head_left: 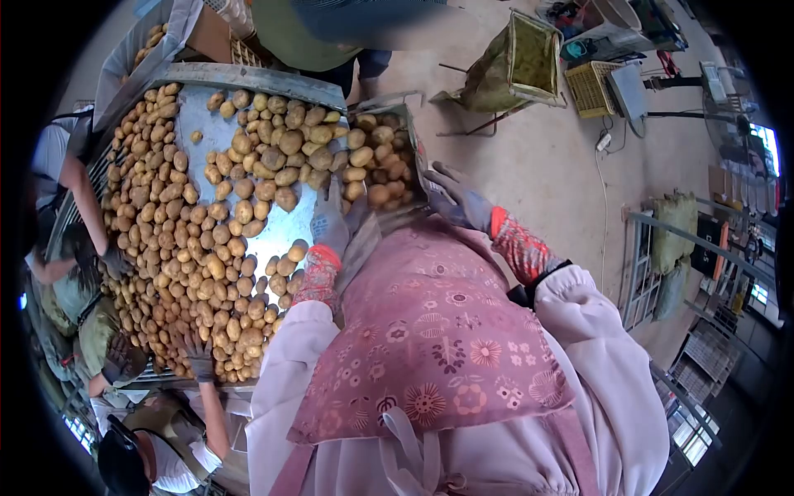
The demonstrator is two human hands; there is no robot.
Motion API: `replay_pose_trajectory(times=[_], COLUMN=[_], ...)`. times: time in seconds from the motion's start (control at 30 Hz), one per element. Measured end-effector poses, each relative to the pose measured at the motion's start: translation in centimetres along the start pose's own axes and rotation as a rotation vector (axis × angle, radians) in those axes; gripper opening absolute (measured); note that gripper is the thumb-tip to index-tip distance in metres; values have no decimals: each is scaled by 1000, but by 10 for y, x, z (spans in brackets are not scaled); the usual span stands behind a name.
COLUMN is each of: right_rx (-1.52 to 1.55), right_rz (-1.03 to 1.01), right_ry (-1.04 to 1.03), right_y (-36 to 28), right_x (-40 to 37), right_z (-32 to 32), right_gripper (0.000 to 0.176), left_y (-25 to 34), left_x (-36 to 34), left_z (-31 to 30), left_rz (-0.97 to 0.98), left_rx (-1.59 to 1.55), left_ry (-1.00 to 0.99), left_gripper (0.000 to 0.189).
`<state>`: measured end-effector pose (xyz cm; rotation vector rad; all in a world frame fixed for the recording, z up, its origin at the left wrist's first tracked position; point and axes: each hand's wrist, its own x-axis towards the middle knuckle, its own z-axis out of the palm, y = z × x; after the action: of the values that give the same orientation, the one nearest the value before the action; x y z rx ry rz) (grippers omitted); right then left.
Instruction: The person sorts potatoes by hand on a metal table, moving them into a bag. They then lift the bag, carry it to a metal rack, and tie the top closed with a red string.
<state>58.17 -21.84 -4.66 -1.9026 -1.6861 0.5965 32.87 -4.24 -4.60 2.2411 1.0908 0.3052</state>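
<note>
While resting left hand open beside loose potatoes on bench, reaches right hand to container rim, cannot tell if clamped; has some potatoes inside, many outside.

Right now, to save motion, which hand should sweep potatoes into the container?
Left, probably: the left hand is beside the potatoes; the right hand is at the outer edge of the container.
</note>
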Motion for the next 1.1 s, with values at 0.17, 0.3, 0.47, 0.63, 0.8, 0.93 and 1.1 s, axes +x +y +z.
replay_pose_trajectory(times=[0.17,0.3,0.47,0.63,0.8,0.93,1.1], right_rx=[11,68,31,-194,-90,350,-47], right_rz=[30,-118,-244,-233,171,574,339], right_ry=[0,-64,-189,-375,-839,-971,-767], right_y=[56,120,144,158,187,208,160], right_x=[13,103,209,270,291,299,260], right_z=[-31,-44,-25,34,78,68,55], right_gripper=[41,35,47,62,59,55,42], left_y=[11,58,113,116,103,90,98], left_x=[3,-28,-77,-102,-70,-60,-67], left_z=[10,18,77,218,220,246,234], left_rz=[-7,-205,-168,-1130,-1256,-992,-998], left_rx=[11,-192,226,-655,-1549,-1833,-1921], left_ry=[242,249,330,712,492,613,580], left_gripper=[56,40,32,45,58,55,52])
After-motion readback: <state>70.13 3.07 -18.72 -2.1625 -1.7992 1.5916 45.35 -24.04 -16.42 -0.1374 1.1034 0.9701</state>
